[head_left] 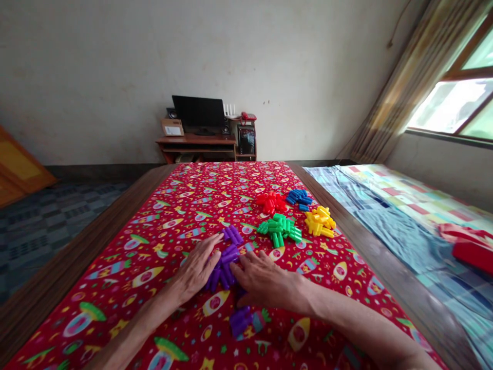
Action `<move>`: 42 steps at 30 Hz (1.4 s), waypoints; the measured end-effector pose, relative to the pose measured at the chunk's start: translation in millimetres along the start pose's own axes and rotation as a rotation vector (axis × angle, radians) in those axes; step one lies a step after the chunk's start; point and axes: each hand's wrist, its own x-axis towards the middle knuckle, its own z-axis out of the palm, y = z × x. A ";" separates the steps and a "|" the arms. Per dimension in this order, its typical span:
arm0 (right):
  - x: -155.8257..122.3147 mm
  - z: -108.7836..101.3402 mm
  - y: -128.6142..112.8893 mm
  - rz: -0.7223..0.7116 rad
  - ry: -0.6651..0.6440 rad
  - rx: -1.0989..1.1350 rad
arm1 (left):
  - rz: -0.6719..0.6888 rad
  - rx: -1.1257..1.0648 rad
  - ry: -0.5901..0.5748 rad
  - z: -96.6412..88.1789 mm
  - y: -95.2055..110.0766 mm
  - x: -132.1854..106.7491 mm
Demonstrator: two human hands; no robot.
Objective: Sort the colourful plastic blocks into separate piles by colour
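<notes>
A wooden table (77, 252) is filling most of the view, with a red rocket-print cloth (115, 246) covering its top. Beyond it, a wooden computer desk (196, 141) is standing against the far wall, a black monitor (198, 112) sitting on it. To the right, checked bedding (385, 205) is spreading out below a curtained window (450, 105).

On the cloth, 4 piles of plastic building pieces are lying close together: a green pile (279, 229), a yellow pile (319, 222), a red pile (270, 203) and a blue pile (298, 199). Nearer, a purple cluster (222, 270) is sitting between the 2 hands — the left hand (196, 271) is resting against its left side, fingers slightly spread, while the right hand (267, 280) is lying flat against its right side, fingers nearly together. Neither is clearly pinching a piece. A smaller purple group (232, 235) is lying just beyond the cluster, and another (241, 321) is lying just below the right hand.
</notes>
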 end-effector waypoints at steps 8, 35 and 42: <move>-6.8 12.0 6.7 -0.062 0.132 0.132 | 0.117 -0.067 -0.194 -8.9 10.0 6.3; -29.2 12.9 -9.7 0.101 0.141 0.035 | -0.024 -0.255 -0.059 -0.4 13.8 5.6; -62.9 6.3 28.9 0.148 0.224 0.104 | 0.125 0.038 -0.028 4.1 9.4 3.0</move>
